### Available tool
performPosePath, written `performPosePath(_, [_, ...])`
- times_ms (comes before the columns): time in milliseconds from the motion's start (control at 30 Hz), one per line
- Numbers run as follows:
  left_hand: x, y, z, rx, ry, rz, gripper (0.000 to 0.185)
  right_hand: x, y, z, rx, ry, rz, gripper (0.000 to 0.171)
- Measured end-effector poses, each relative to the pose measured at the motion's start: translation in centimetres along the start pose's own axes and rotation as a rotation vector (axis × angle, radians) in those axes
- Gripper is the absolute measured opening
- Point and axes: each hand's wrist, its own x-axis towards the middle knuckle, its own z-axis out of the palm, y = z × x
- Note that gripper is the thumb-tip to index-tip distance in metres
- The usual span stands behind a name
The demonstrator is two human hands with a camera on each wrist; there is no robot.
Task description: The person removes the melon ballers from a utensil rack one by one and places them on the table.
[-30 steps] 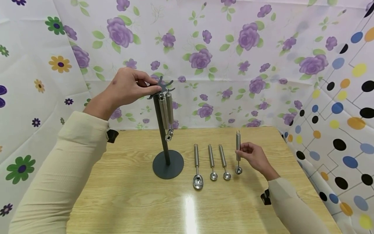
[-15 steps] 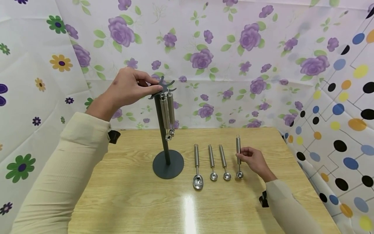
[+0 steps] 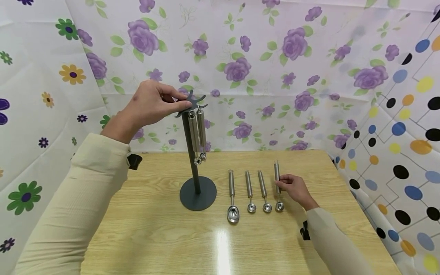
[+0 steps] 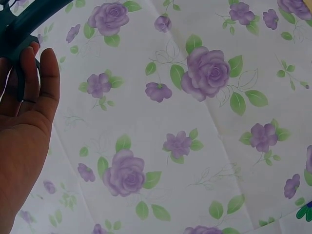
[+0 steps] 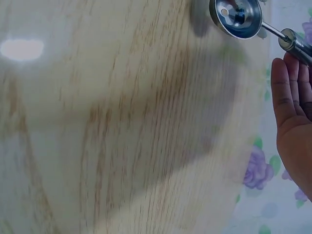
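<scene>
In the head view, my left hand pinches the hooked top of a dark metal stand between thumb and fingers. Two steel-handled utensils with small round ends hang from its right-hand hooks. Lower right, my right hand holds a melon baller by its steel handle, bowl end down close over the table. The right wrist view shows the bowl of this melon baller, with a small hole in it. Left of it lie two more melon ballers and a larger oval scoop.
The stand's round base rests on a wooden table. A rose-patterned cloth hangs behind the table, and a dotted cloth borders its right side.
My right hand has lowered the melon baller and shifted it slightly left, nearer the row of utensils. My left hand keeps its hold on the stand top.
</scene>
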Motion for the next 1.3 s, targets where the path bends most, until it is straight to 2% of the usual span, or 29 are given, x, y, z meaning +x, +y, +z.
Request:
performPosePath(233, [0.0, -0.1, 0.0, -0.003, 0.004, 0.001, 0.024, 0.7, 0.6, 0.4, 0.030, -0.019, 0.042, 0.033])
performPosePath(667, [0.0, 0.0, -0.1, -0.010, -0.009, -0.006, 0.024, 1.4, 1.8, 1.1, -0.043, -0.033, 0.158, 0.035])
performPosePath(1000, [-0.1, 0.1, -0.2, -0.009, -0.008, -0.012, 0.024, 1.1, 0.7, 1.2, -0.165, -0.008, 0.165, 0.032])
performPosePath(1300, [-0.1, 0.1, -0.2, -0.013, -0.012, -0.016, 0.024, 1.3, 0.5, 1.1, -0.216, -0.002, 0.185, 0.033])
